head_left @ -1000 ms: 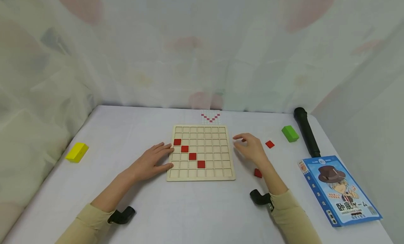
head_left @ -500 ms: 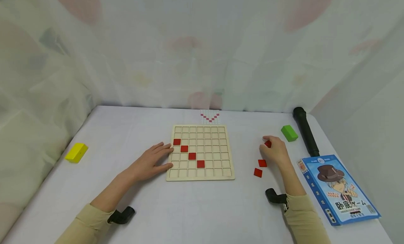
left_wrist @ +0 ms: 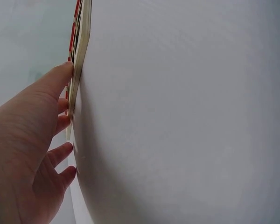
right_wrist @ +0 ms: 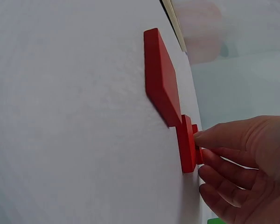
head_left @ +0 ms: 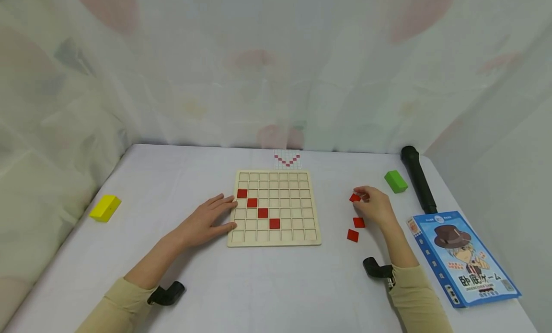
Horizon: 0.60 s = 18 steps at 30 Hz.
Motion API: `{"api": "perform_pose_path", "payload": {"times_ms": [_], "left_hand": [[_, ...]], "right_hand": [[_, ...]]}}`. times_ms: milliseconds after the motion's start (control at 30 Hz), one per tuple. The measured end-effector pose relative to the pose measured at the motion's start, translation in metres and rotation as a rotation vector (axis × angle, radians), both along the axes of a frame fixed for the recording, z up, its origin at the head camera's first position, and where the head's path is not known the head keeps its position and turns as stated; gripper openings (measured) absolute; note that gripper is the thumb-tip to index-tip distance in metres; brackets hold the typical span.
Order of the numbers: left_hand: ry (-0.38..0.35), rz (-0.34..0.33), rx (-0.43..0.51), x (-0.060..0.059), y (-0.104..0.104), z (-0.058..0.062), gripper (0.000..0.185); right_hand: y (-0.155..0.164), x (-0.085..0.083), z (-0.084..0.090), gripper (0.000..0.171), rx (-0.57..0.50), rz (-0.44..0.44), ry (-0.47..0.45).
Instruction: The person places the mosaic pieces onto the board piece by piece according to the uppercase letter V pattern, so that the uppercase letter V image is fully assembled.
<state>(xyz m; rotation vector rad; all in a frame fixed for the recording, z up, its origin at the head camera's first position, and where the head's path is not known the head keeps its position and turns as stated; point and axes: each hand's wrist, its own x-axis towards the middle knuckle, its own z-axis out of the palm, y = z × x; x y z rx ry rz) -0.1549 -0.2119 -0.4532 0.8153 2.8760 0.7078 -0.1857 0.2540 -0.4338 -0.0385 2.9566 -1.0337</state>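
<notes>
We note the left hand (head_left: 206, 222), fingers spread, touching the left edge of the wooden grid board (head_left: 296, 203) at centre frame, where four inset red squares (head_left: 263, 213) step diagonally down. Right of centre, the right hand (head_left: 375, 205) pinches a loose red tile (head_left: 354, 198); we count two spare red tiles (head_left: 352, 235) below it on the white tablecloth (head_left: 276, 287).

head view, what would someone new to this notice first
Probably the pale grid board near the middle of the white table, where four red tiles step down diagonally from its left side. Next might come the bright blue box with a hatted cartoon figure, at the table's right side. Between the two, the right hand has its fingers on another red tile.
</notes>
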Motion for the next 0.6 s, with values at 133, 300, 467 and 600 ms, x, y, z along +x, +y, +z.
{"api": "perform_pose_path", "payload": {"times_ms": [133, 300, 467, 600], "left_hand": [[-0.003, 0.002, 0.0, 0.001, 0.0, 0.0, 0.065], [-0.003, 0.012, -0.001, 0.002, 0.0, 0.001, 0.065], [-0.005, 0.013, -0.009, 0.002, 0.0, 0.001, 0.065], [-0.023, 0.018, -0.017, 0.001, 0.0, 0.001, 0.066]], "right_hand": [[0.0, 0.0, 0.0, 0.035, -0.009, 0.007, 0.01], [-0.003, 0.001, 0.0, 0.036, -0.038, -0.008, 0.005], [-0.016, 0.003, 0.003, 0.038, -0.084, 0.001, -0.022], [-0.033, 0.006, 0.006, 0.038, -0.104, 0.023, -0.031]]}}
